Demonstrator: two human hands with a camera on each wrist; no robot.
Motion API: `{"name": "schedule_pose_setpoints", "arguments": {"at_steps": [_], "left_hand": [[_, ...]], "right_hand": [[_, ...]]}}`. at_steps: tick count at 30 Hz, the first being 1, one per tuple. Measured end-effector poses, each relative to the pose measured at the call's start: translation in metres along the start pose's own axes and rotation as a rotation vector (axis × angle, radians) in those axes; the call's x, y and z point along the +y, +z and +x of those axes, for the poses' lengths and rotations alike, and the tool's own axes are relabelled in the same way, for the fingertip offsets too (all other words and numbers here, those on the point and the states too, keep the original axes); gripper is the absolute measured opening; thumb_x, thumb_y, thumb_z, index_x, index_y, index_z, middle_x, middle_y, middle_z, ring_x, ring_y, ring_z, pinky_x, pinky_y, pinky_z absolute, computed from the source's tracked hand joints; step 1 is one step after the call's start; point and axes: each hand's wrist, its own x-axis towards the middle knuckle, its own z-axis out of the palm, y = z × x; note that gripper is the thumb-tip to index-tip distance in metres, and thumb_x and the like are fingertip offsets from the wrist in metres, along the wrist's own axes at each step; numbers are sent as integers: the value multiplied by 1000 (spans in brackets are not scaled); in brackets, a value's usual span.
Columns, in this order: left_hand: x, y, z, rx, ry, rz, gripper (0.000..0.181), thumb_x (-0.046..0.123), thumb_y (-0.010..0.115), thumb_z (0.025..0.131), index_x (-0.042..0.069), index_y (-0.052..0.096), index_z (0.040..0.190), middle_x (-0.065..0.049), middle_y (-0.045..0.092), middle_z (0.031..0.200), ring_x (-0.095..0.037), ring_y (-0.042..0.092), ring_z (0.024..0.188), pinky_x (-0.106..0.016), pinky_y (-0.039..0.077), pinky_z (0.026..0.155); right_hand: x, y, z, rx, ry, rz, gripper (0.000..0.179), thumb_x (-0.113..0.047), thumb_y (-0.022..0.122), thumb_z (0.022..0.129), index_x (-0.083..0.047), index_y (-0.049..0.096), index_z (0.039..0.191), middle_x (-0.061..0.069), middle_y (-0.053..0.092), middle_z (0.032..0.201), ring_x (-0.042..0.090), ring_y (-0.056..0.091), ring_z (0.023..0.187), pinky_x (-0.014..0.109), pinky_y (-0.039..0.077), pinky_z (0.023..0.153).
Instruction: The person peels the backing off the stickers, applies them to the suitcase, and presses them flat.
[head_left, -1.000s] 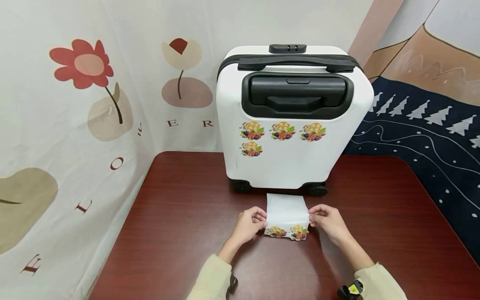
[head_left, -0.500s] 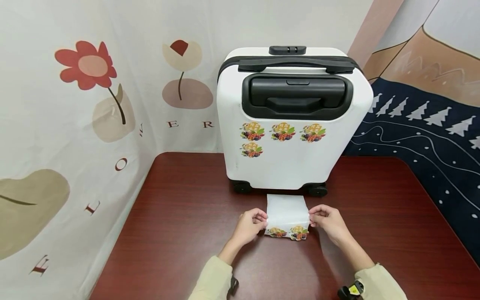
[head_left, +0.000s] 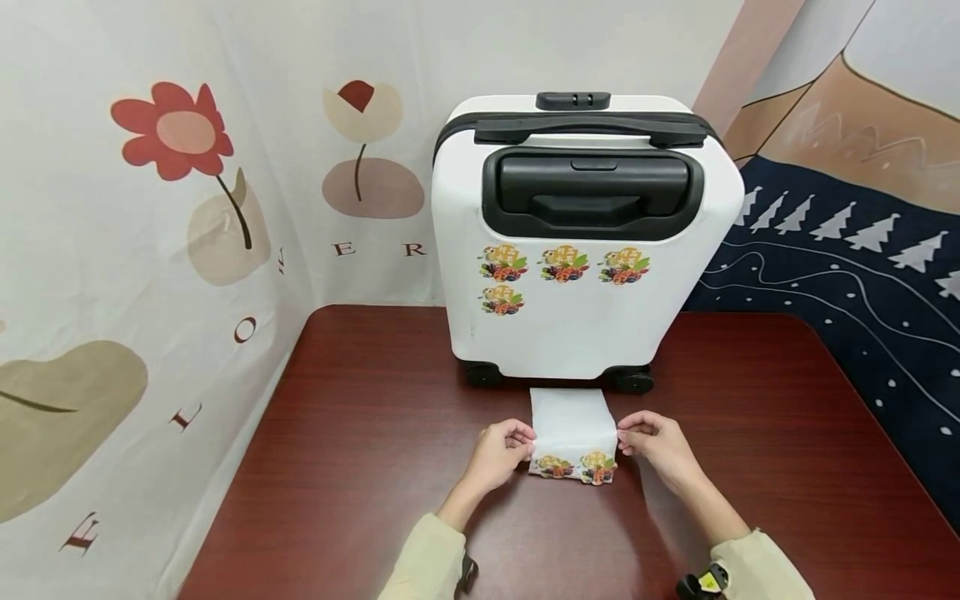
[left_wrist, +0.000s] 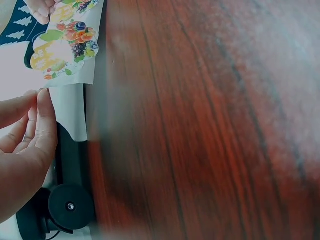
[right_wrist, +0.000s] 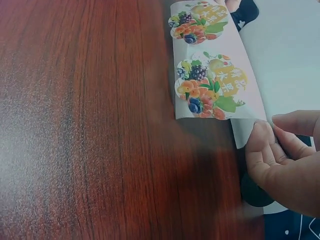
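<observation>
From the head, the left hand and right hand reach forward, pinching a white paper sheet before the white suitcase; the left wrist shows fingertips at its edge, the right wrist two colourful fruit stickers.

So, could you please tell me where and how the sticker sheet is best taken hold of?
I would pinch the sticker sheet by its side edges, just beyond the two stickers, one hand from each side, as the left hand and right hand do: the sheet looks thin and that stretch is bare.
</observation>
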Motion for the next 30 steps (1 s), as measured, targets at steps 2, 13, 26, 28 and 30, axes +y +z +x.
{"name": "schedule_pose_setpoints", "arguments": {"at_steps": [2,13,26,28,30], "left_hand": [[-1,0,0,1,-2,-4,9,-10,62,78,-4,62,84,-14,62,76,-13,58,65,-19,49,59],[0,-1,1,7,6,-6,8,-10,61,80,-4,62,85,-8,61,74,-15,60,63,-27,52,58],[4,-1,2,25,12,7,7,-9,62,79,-4,63,84,-8,62,73,-14,61,62,-21,50,55],[5,-1,2,24,11,-1,7,-9,61,79,-5,63,84,-8,62,73,-15,62,62,-22,51,56],[5,-1,2,21,12,-5,7,-9,62,79,-5,63,85,-9,62,74,-15,61,63,-23,51,57]], "right_hand": [[0,0,0,2,-4,8,18,9,54,83,20,51,97,16,60,79,14,60,66,29,52,62],[-4,-1,-2,-13,-34,-11,23,4,59,83,18,51,100,21,61,86,17,61,68,34,53,66],[-10,19,-7,-123,-122,-67,22,4,64,79,14,55,97,22,61,84,17,61,70,33,52,64],[-9,21,-7,-144,-128,-75,21,4,64,79,14,56,97,21,62,84,15,61,71,33,52,63],[-7,24,-8,-173,-145,-85,21,4,64,80,13,56,96,22,62,84,14,60,70,32,52,61]]}}
